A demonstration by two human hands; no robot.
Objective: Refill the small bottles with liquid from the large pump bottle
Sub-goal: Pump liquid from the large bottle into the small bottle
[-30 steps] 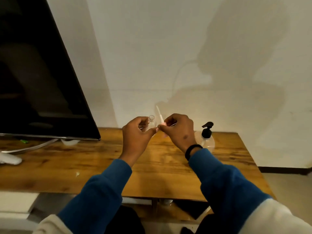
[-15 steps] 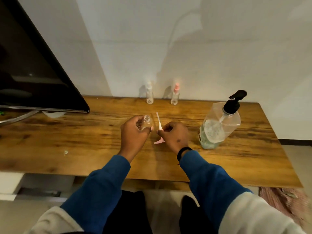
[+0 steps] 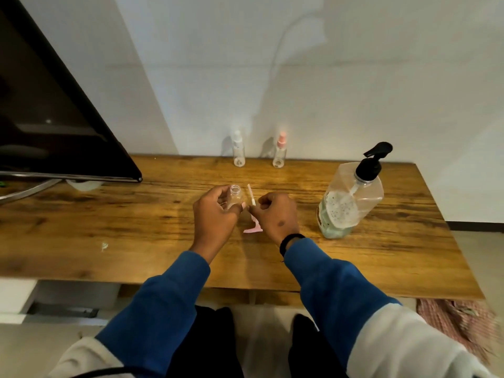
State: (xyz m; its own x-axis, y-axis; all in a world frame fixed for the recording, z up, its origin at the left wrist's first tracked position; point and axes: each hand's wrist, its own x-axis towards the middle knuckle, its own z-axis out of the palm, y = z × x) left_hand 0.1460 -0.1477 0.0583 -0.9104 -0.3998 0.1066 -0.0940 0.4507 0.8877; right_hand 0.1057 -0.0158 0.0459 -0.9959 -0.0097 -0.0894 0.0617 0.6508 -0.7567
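Right of the right hand (image 3: 275,216), the large pump bottle (image 3: 350,199) blocks sideways travel; a gap of bare table (image 3: 136,227) separates them. Beyond both hands, two small spray bottles (image 3: 239,148) stand against the wall. Left of the left hand (image 3: 215,216), open wood runs to the screen (image 3: 49,118).

Both forearms reach forward in blue sleeves, the hands close together and almost touching. The left hand (image 3: 215,216) curls its fingers (image 3: 215,190) round something small held upright. The right hand (image 3: 275,214), a dark band on its wrist, pinches a thin piece between fingertips.
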